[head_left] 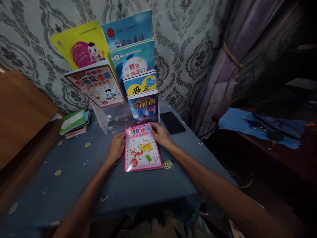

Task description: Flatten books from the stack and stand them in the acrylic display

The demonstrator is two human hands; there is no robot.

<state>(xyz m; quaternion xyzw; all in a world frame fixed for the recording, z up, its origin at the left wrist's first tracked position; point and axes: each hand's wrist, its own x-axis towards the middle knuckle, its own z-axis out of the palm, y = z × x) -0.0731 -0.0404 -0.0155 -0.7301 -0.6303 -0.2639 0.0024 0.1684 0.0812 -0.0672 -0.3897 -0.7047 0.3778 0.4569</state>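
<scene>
A pink picture book (143, 148) with a tiger and a fox on its cover is between my two hands, at or just above the tabletop. My left hand (117, 146) holds its left edge, the fingertips partly hidden by the book. Around the upper right corner curls my right hand (160, 135), its thumb side near the cover. Right behind the book stands a clear acrylic book rack (110, 120). A dark blue book (144, 106) fills the rack's front right slot, and a brown-bordered picture book (100, 86) leans on the left.
More upright books fill the rack, including a yellow book (79, 43) and a teal book (133, 61). A black phone (172, 122) lies right of the rack. Several small books (74, 122) are stacked at left beside a wooden panel (22, 112). Blue cloth (257, 127) covers a surface at right.
</scene>
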